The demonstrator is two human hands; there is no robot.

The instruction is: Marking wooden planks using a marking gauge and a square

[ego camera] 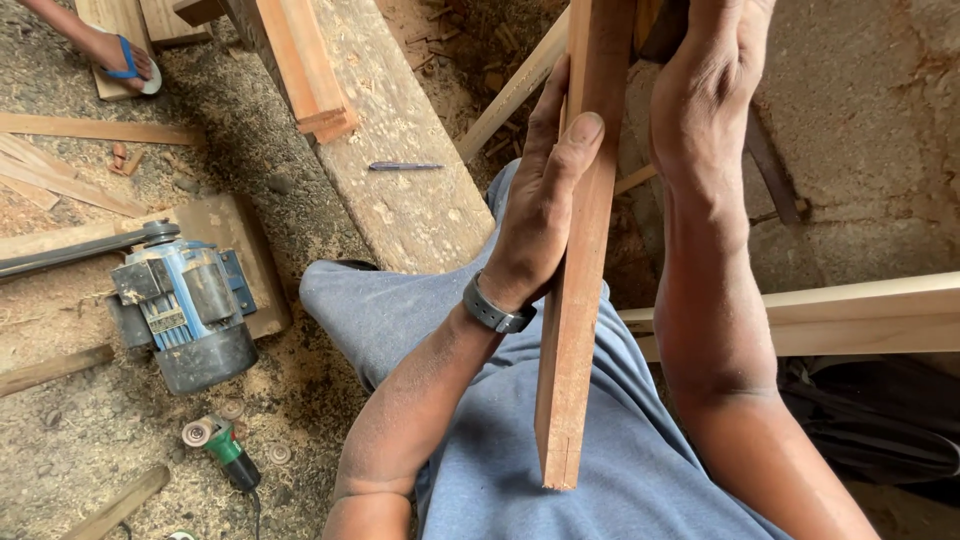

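- While the left hand grips the long reddish-brown wooden strip, its fingers wrap the strip's far edge, thumb on top.
- Right hand: fingers out of view, grip cannot be told.

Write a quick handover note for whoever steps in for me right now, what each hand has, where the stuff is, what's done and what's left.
Left hand: wrapped around the reddish wooden strip, thumb pressed on its face.
Right hand: farther up beside the same strip; the fingers run out of frame, so the grip cannot be confirmed.
The strip runs lengthwise over the lap, near end free above the blue shorts.
Nearby: blue electric motor on the sawdust floor to the left, green-handled power tool below it, pen on the wide plank.
Done: strip picked up and in hand.
Left: no cut or marking on it shows.
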